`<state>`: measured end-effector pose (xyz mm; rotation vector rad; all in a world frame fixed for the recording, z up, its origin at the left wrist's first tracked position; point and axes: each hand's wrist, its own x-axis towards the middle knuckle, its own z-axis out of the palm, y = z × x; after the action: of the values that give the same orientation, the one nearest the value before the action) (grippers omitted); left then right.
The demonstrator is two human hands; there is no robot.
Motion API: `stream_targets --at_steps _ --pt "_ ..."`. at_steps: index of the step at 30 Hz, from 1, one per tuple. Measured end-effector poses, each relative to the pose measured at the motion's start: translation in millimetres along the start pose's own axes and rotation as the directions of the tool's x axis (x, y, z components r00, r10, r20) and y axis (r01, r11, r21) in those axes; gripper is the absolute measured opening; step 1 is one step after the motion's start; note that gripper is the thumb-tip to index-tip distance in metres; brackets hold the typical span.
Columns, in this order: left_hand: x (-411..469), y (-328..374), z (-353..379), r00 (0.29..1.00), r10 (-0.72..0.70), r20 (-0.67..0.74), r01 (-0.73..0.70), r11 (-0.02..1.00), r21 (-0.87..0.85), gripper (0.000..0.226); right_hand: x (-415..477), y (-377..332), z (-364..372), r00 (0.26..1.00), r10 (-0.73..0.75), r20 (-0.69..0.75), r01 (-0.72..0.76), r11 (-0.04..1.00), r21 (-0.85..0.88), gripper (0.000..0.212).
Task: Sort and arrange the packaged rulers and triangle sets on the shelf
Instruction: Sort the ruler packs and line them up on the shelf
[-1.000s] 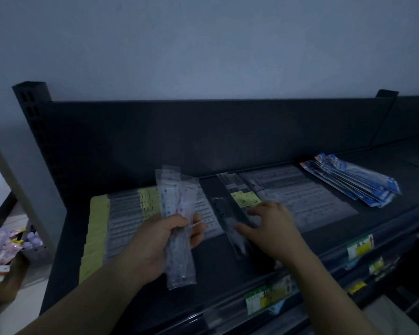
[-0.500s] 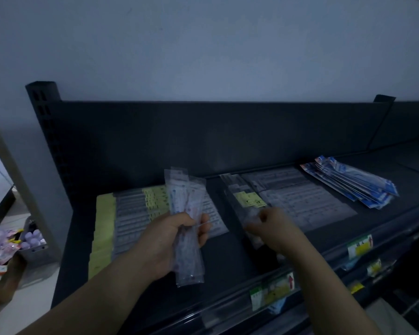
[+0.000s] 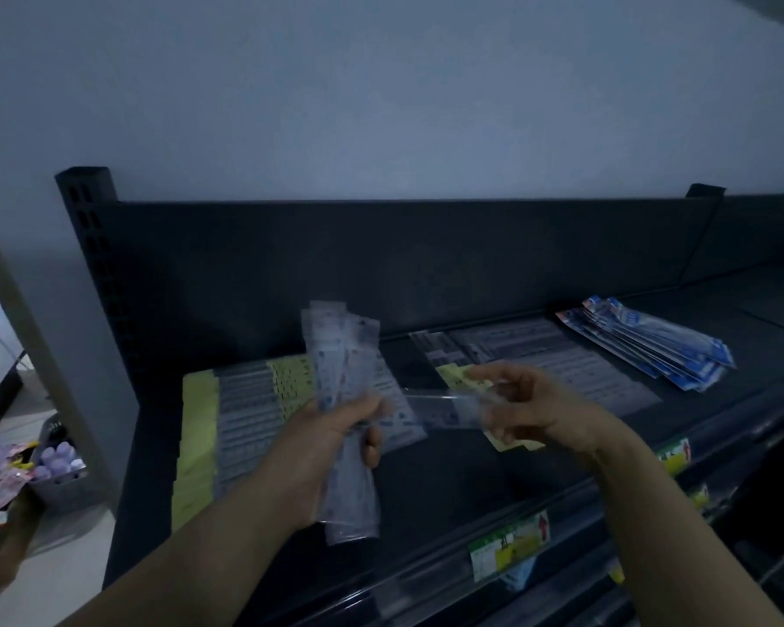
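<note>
In the head view, the left hand (image 3: 318,450) has its fingers (image 3: 372,445) curled round an upright bundle of clear ruler packets (image 3: 340,355) above the dark shelf (image 3: 449,491), while the right hand (image 3: 539,414) pinches one clear packet (image 3: 444,407), held level just beside the bundle, over flat stacks of packets (image 3: 245,414) lying on the shelf.

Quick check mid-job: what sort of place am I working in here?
Probably a stationery shop: a dark metal shelf with price tags on its front rail, and flat stacks of packaged rulers and blue packs laid out as if for sale.
</note>
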<state>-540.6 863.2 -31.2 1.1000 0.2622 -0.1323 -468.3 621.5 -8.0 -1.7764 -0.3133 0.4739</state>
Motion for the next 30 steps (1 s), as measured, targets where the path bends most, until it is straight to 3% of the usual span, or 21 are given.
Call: stream_targets --at_steps 3,5,11,14,19,25,28,30 --pt "2 3 0 0.997 0.030 -0.072 -0.037 0.995 -0.093 0.016 1 6 6 0.983 0.034 -0.178 0.036 0.926 0.376 0.057" --pt "3 4 0 0.994 0.070 -0.089 -0.079 0.991 -0.105 0.013 3 9 14 0.973 0.091 -0.210 0.028 0.862 0.505 0.053" --pt "-5 0 6 0.999 -0.008 0.035 0.010 0.998 -0.069 0.021 17 12 32 0.954 0.133 -0.267 0.033 0.842 0.538 0.008" --pt "-7 1 6 0.996 -0.041 0.085 0.040 0.999 0.015 0.022 16 11 28 0.959 0.088 -0.269 0.048 0.885 0.462 0.005" --pt "-3 3 -1 0.995 -0.096 0.014 0.096 0.995 0.013 0.051 7 4 11 0.965 -0.055 -0.257 0.151 0.915 0.374 0.025" --pt "-5 -4 6 0.996 -0.064 0.056 0.060 0.996 0.067 0.029 8 -5 18 0.917 -0.166 -0.362 0.261 0.938 0.230 0.057" --pt "-6 -4 10 0.994 -0.059 0.089 0.052 0.996 0.074 0.022 15 1 26 0.893 -0.096 -0.440 0.280 0.884 0.374 0.076" --pt "-8 -4 15 0.994 -0.050 0.093 0.048 0.998 0.027 0.030 19 6 33 0.879 -0.034 -0.476 0.322 0.778 0.539 0.070"
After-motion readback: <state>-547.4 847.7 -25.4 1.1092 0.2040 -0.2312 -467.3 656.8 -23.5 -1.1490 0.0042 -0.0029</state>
